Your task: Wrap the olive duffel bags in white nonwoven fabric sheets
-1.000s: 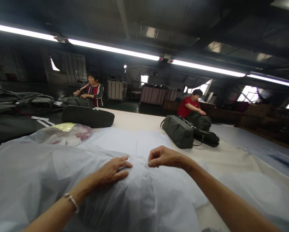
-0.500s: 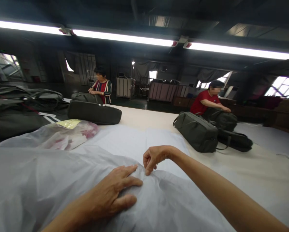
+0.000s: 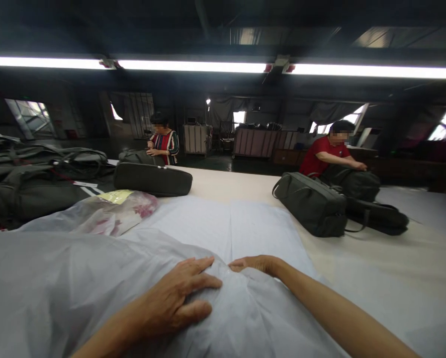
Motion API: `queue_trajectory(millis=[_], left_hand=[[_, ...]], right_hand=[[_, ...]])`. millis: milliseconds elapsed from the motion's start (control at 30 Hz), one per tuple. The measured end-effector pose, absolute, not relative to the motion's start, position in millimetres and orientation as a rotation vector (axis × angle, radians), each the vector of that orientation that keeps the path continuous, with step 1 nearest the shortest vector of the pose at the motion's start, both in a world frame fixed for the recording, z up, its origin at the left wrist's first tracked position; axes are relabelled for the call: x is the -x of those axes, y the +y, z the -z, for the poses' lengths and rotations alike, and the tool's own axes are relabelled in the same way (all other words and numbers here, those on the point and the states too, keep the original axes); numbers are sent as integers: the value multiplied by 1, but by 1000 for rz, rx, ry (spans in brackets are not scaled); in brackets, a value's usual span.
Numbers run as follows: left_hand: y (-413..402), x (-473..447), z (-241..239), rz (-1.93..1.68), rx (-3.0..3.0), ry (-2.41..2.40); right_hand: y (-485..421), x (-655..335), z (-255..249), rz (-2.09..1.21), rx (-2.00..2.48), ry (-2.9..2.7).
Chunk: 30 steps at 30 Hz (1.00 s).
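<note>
A large sheet of thin white tissue-like wrapping (image 3: 77, 288) is heaped over something bulky in front of me. My left hand (image 3: 178, 298) lies flat on its crumpled top with the fingers spread, pressing it down. My right hand (image 3: 254, 263) rests just to the right, its fingertips pinched on a fold of the same sheet close to my left fingertips. A flatter white sheet (image 3: 230, 228) is spread on the table (image 3: 375, 268) beyond both hands.
A clear plastic packet (image 3: 111, 211) with red-patterned contents lies at the left. Dark green bags lie on the table: one long bag (image 3: 151, 180) at the back left, several piled at the far left (image 3: 32, 184), another (image 3: 312, 204) at the right. Two people handle bags at the far edge.
My right hand has dropped from a raised pinch to lie low on the sheet by my left fingertips. My left hand stays pressed on the wrapping. The view shifted slightly left.
</note>
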<state>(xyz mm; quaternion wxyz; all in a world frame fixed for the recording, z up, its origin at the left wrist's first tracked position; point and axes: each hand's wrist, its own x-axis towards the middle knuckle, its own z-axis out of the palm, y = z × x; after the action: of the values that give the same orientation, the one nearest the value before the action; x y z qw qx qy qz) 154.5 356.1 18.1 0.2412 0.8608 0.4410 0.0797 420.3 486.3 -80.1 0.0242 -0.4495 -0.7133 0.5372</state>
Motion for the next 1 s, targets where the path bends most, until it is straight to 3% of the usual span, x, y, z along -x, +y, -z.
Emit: queue_trajectory(millis=[100,200,367,600,700,833,900,1000], left_hand=[[354,-155,-18,-256,-2372,1201],[351,-154,-15,-378,-2408,1140],[357,-153,-6,-603,-2433,1041],[350,-121,-26,-804,-2472,1058],[309,-49,-28,-1210,-2406,1191],[229,62,30,-1943,-1485,1754],[190,90,83,-1749,-866,1809],[153,76,163,-1179,-192,1382]], right_hand=[[489,-438,42,-945,1815,-2223],[478,-440,-14,-643,1749,-2201],[412,-381,-64,-705,1301,-2285],[372,-322,-1,-734,1494,-2383],[379,-326,3,-731,1599,-2369],[388,-336,-12,-664,1674,-2222],[389,-339,-17,-647,1773,-2180],[383,-339,-20,-764,1878,-2217]])
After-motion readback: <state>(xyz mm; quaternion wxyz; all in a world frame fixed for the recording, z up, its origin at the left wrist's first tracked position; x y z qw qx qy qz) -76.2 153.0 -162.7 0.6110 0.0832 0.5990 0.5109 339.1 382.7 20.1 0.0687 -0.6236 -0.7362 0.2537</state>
